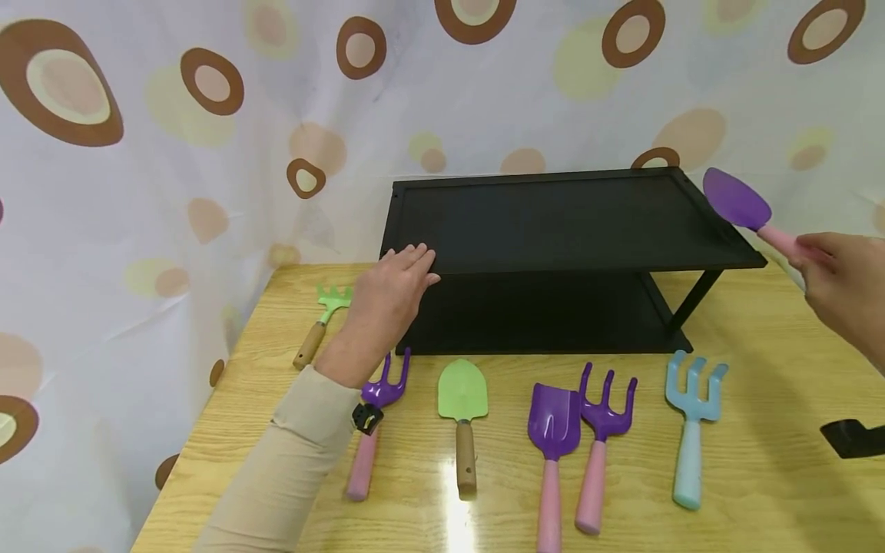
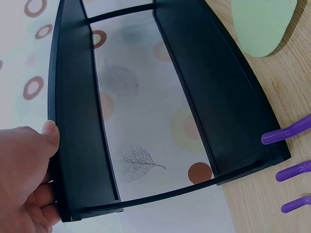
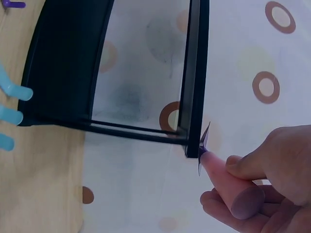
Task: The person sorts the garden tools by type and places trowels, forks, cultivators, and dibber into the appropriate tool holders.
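My right hand (image 1: 846, 288) grips the pink handle of a trowel with a purple blade (image 1: 736, 198). It is raised beside the right end of a black two-tier rack (image 1: 567, 223). In the right wrist view the trowel's pink handle (image 3: 228, 187) lies between thumb and fingers, its blade seen edge-on near the rack's corner. My left hand (image 1: 394, 292) rests on the front left corner of the upper shelf with fingers extended over the top. In the left wrist view its thumb (image 2: 51, 138) touches the shelf's edge, and the fingers are partly hidden.
In front of the rack lie a green trowel (image 1: 463, 390), a purple shovel (image 1: 555, 418), purple forks (image 1: 604, 418) (image 1: 383, 392) and a light blue fork (image 1: 691, 403). A green rake (image 1: 334, 301) lies at left. A patterned curtain (image 1: 228, 153) hangs behind the wooden table (image 1: 774, 430).
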Demonstrator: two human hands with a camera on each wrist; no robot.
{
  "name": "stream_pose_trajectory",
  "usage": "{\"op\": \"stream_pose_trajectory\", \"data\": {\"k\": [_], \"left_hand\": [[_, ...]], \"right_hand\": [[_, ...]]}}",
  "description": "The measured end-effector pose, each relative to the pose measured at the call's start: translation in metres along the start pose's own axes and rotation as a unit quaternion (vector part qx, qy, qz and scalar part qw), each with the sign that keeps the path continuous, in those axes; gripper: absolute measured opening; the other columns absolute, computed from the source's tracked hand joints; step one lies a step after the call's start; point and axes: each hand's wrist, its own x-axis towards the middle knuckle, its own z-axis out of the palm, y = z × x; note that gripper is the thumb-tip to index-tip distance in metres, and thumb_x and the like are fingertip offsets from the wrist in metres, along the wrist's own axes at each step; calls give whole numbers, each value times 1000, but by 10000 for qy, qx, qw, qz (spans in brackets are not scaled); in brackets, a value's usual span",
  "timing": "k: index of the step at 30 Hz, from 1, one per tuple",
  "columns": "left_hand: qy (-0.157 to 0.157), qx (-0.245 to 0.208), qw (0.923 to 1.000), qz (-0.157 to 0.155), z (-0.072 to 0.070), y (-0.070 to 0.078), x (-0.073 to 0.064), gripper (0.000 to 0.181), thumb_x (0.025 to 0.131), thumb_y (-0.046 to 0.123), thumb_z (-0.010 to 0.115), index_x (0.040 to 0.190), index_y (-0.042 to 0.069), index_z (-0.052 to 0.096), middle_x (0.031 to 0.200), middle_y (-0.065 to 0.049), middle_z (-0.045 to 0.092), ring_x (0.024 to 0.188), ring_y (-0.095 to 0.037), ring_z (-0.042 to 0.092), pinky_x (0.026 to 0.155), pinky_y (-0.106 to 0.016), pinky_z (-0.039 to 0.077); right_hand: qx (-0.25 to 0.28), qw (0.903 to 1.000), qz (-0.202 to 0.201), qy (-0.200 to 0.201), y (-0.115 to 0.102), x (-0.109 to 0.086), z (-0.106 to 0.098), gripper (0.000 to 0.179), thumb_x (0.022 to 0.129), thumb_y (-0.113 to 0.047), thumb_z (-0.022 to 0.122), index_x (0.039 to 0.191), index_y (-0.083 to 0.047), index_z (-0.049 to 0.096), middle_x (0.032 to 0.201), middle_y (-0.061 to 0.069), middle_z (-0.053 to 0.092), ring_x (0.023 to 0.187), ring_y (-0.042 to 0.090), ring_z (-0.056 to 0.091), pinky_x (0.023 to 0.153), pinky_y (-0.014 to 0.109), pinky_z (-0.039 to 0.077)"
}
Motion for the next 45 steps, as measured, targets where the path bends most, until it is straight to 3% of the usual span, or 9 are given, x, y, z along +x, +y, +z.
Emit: {"op": "stream_pose_trajectory", "data": {"k": [3, 5, 6, 13, 18, 28, 33, 39, 45], "left_hand": [[-33, 38, 10000, -30, -1, 0, -1, 39, 103, 27, 53, 136, 8, 60, 139, -8, 60, 130, -22, 57, 111, -38, 43], [-28, 46, 10000, -18, -2, 1, -1, 38, 102, 26, 54, 136, 8, 60, 139, -8, 60, 130, -22, 58, 111, -38, 43], [-21, 47, 10000, -10, -2, 1, 0, 38, 102, 25, 54, 136, 8, 60, 139, -8, 60, 130, -22, 58, 111, -38, 43], [-12, 103, 9999, 2, -1, 3, 0, 38, 102, 23, 55, 136, 8, 60, 139, -8, 60, 130, -21, 58, 110, -38, 43], [29, 185, 9998, -17, 0, 2, -1, 37, 102, 23, 55, 136, 8, 61, 139, -8, 60, 129, -21, 58, 110, -38, 44], [50, 263, 9996, 62, 1, 1, 0, 37, 103, 25, 54, 135, 9, 61, 138, -7, 61, 128, -20, 59, 109, -38, 45], [125, 245, 9996, 84, 0, 1, -1, 39, 103, 28, 52, 135, 8, 61, 139, -9, 60, 128, -21, 59, 109, -39, 45], [164, 230, 9996, 46, 1, 2, -2, 40, 104, 29, 51, 135, 7, 61, 139, -9, 60, 129, -22, 59, 110, -39, 44], [257, 155, 9994, 192, 2, 3, -1, 40, 104, 29, 50, 134, 7, 61, 138, -10, 61, 128, -22, 59, 110, -40, 45]], "right_hand": [[-645, 9975, -196, -213, -12, 7, -2, 22, 86, 8, 60, 102, 23, 60, 88, 45, 60, 53, 47, 54, 46, 38, 43], [-908, 9949, -320, -307, -18, 11, -3, 22, 86, 6, 59, 102, 20, 61, 90, 43, 62, 61, 53, 58, 51, 55, 45], [-970, 9940, -367, -357, -21, 13, -3, 21, 86, 5, 58, 101, 19, 62, 90, 42, 63, 61, 53, 58, 55, 59, 46], [-1001, 9904, -514, -804, -40, 27, 0, 21, 90, 3, 53, 101, 16, 66, 83, 37, 64, 47, 31, 48, 41, 37, 34], [-899, 9896, -707, -870, -50, 37, 8, 21, 89, 6, 49, 92, 15, 67, 75, 33, 63, 47, 30, 46, 41, 38, 33], [-842, 9898, -562, -1000, -52, 51, 31, 19, 89, 1, 54, 79, 12, 65, 62, 24, 59, 48, 33, 48, 43, 42, 35], [-803, 9905, -588, -948, -55, 58, 36, 23, 92, -2, 56, 83, 16, 67, 71, 33, 63, 51, 42, 54, 47, 54, 44], [-688, 9904, -556, -1059, -57, 67, 36, 26, 95, -5, 55, 80, 14, 65, 61, 26, 59, 49, 38, 52, 44, 45, 37], [-655, 9918, -480, -986, -54, 59, 40, 34, 100, -12, 53, 79, 12, 63, 53, 18, 52, 46, 34, 50, 42, 43, 37]]}}
